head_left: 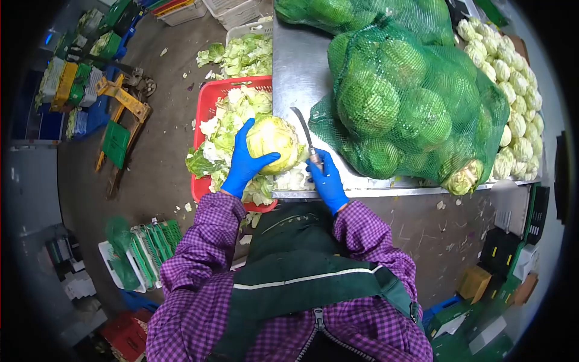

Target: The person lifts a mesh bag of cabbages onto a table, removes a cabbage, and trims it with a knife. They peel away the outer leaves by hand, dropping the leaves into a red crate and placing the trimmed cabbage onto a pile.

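In a blue glove, my left hand (246,161) grips a pale green cabbage (271,143) from its left side, thumb across the near face. The cabbage is above the edge where the red basket (198,175) meets the metal table (295,78). My right hand (327,178), also gloved in blue, is wrapped round the handle of a knife (303,128). Its curved blade points up and away, just right of the cabbage and apart from it. Loose cabbage leaves (226,117) fill the red basket, and trimmed pieces (295,179) lie at the table's near edge.
Green mesh sacks of cabbages (410,102) cover much of the table, with a pile of pale trimmed cabbages (512,90) at the far right. Another crate of leaves (247,54) stands beyond the basket. A yellow pallet jack (123,99) is on the floor at left.
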`<state>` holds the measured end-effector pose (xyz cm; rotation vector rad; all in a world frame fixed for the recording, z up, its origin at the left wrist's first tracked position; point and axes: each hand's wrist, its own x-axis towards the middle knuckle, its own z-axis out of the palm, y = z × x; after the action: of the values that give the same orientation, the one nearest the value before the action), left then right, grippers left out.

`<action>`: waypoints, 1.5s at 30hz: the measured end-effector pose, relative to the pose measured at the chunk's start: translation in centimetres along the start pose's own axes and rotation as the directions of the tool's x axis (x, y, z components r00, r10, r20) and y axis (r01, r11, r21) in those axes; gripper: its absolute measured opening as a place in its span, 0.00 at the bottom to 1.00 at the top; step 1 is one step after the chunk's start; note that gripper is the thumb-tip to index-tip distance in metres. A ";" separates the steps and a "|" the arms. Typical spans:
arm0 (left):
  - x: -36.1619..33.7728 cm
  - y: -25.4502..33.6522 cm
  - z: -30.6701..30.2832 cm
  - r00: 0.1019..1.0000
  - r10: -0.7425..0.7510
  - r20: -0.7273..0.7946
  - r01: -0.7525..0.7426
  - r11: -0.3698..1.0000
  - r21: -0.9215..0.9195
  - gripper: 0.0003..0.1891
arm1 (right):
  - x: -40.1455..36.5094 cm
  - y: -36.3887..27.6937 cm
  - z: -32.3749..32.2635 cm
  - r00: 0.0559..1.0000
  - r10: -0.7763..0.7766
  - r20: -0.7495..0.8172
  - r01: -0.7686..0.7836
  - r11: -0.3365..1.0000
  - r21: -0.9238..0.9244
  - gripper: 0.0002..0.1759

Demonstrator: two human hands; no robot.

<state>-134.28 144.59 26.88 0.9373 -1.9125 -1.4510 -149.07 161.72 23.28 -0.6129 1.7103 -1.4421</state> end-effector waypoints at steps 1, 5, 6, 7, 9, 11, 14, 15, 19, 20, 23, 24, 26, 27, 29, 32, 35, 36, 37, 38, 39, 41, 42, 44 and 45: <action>0.4 0.0 -0.1 1.000 -0.003 0.013 0.003 1.000 0.009 0.54 | -0.3 0.4 0.7 0.998 -0.060 -0.029 0.061 0.998 0.020 0.22; 2.2 0.9 0.0 0.999 -0.029 0.040 0.024 0.994 0.104 0.52 | -0.2 -1.2 1.2 0.999 -0.026 -0.018 0.021 0.972 -0.235 0.21; 2.6 1.2 0.2 0.996 -0.078 0.034 0.077 0.996 0.035 0.51 | -0.1 -0.6 1.6 0.957 -0.278 -0.084 0.237 0.915 -0.328 0.18; 2.9 1.6 0.3 0.991 -0.131 0.028 0.132 0.991 -0.035 0.51 | -0.2 -1.3 1.6 0.956 -0.278 -0.093 0.236 0.919 -0.316 0.18; 3.4 1.9 0.4 0.988 -0.154 0.011 0.155 0.988 -0.007 0.50 | -0.7 -3.2 1.5 0.924 -0.375 -0.069 0.336 0.887 -0.317 0.17; 4.0 1.3 0.7 0.984 -0.178 -0.008 0.178 0.984 0.010 0.50 | -0.5 -2.8 1.6 0.946 -0.323 -0.005 0.297 0.875 -0.381 0.16; 5.2 0.2 0.9 0.987 -0.157 -0.032 0.159 0.983 0.089 0.49 | 0.6 -2.8 1.4 0.978 -0.193 0.083 0.209 0.841 -0.499 0.14; 5.6 -0.1 0.9 0.986 -0.162 -0.047 0.167 0.980 0.110 0.48 | 1.0 -2.9 1.3 0.988 -0.115 0.102 0.152 0.820 -0.552 0.14; 5.8 0.8 1.5 0.987 -0.157 -0.039 0.161 0.978 0.130 0.46 | 2.4 -2.5 1.9 0.988 -0.135 0.070 0.149 0.779 -0.609 0.12; 5.8 1.0 1.4 0.987 -0.158 -0.039 0.162 0.978 0.131 0.46 | 2.8 -2.9 1.9 0.988 -0.130 0.087 0.156 0.774 -0.614 0.11; 6.6 1.5 1.1 0.971 -0.235 -0.054 0.238 0.969 0.068 0.45 | 2.2 -4.9 1.6 0.993 -0.076 0.092 0.117 0.759 -0.640 0.11; 7.1 1.6 0.9 0.961 -0.275 -0.038 0.277 0.957 0.085 0.45 | 1.9 -5.3 1.7 0.996 -0.025 0.083 0.074 0.746 -0.661 0.11; 7.9 1.8 1.2 0.952 -0.307 -0.001 0.304 0.942 0.142 0.44 | 2.7 -4.3 1.7 0.997 0.032 0.073 0.025 0.742 -0.670 0.11; 7.6 1.7 1.4 0.948 -0.317 0.002 0.314 0.939 0.139 0.44 | 3.1 -3.8 1.9 0.995 0.081 0.066 -0.015 0.740 -0.673 0.13; 8.2 1.5 1.0 0.941 -0.337 -0.017 0.336 0.941 -0.022 0.43 | 5.0 -4.4 2.5 0.997 0.082 0.010 -0.054 0.733 -0.678 0.15; 8.5 0.8 0.6 0.931 -0.364 0.013 0.364 0.931 0.017 0.41 | 3.9 -4.4 2.5 0.997 0.000 0.078 0.048 0.785 -0.618 0.12; 8.4 1.2 0.6 0.924 -0.378 0.063 0.380 0.925 -0.008 0.41 | 2.5 -2.9 2.5 0.992 0.095 0.083 -0.016 0.749 -0.663 0.13; 8.0 1.4 0.7 0.934 -0.353 0.049 0.351 0.935 0.047 0.41 | 3.1 -0.5 3.0 0.991 0.104 0.081 -0.024 0.747 -0.665 0.13; 8.6 1.8 0.8 0.953 -0.300 0.031 0.296 0.950 0.101 0.42 | 5.8 2.7 3.6 0.995 0.100 0.024 -0.061 0.762 -0.645 0.13; 8.6 1.6 0.8 0.951 -0.308 0.029 0.305 0.949 0.076 0.42 | 7.1 4.6 4.0 0.994 0.106 -0.036 -0.105 0.779 -0.618 0.13; 8.1 1.0 0.6 0.950 -0.309 0.038 0.305 0.949 0.076 0.42 | 6.4 5.1 4.2 0.993 0.109 -0.044 -0.112 0.779 -0.617 0.13; 8.8 1.2 0.1 0.957 -0.289 0.034 0.287 0.957 0.052 0.42 | 6.9 3.7 4.2 0.998 0.058 -0.026 -0.059 0.688 -0.724 0.14; 8.5 1.5 -0.2 0.942 -0.332 0.043 0.332 0.943 0.024 0.40 | 6.5 2.5 3.7 0.994 0.084 0.065 -0.009 0.680 -0.733 0.16; 8.0 0.5 -1.1 0.948 -0.311 0.071 0.314 0.949 -0.034 0.38 | 6.4 0.5 2.7 0.985 0.091 0.147 0.036 0.726 -0.687 0.23; 7.6 0.0 -1.6 0.953 -0.289 0.094 0.298 0.950 -0.090 0.36 | 6.5 1.0 2.5 0.989 -0.026 0.146 0.116 0.749 -0.653 0.21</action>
<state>-137.64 137.60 27.41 1.1693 -1.7890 -1.7643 -150.57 155.42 20.56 -1.1332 2.1054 -0.7748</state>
